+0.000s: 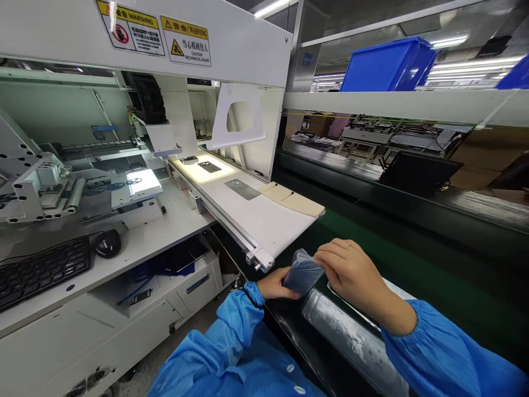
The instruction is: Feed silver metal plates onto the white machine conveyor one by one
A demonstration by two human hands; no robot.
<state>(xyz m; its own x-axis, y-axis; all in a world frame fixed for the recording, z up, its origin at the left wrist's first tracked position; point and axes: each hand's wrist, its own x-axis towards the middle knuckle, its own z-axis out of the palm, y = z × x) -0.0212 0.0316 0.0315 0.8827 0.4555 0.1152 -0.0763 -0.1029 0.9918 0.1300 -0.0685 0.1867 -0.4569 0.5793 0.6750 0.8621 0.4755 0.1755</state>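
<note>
Condition noted in the lower centre of the frame: a thin grey panel (pixel 296 284) is held up, tilted, just below the near end of the white belt (pixel 285 234). The left hand (pixel 278 285) grasps it at the lower left, thumb across the near face; the farther fingers are hidden behind it. The right hand (pixel 353 275) is bent over the upper right corner, thumb and forefinger closed in a pinch on wrinkled clear film (pixel 311 263). Whether the film is being lifted or laid cannot be told. The step is judged to be working this film at the panel's end. Good practice calls for a steady left hold near the edge, without flexing the panel, and for the pinch to stay on the film alone, moving slowly and evenly so that it neither tears nor creases further. Fingertips should keep off the flat face, since smudges would probably show. The film-covered stack (pixel 351 336) at lower right lies directly beneath the right forearm; the sleeve should not drag over it. Two dark plates, one nearer (pixel 242 189) and one farther (pixel 209 167), lie flat on the belt at centre, well apart from both hands.
</note>
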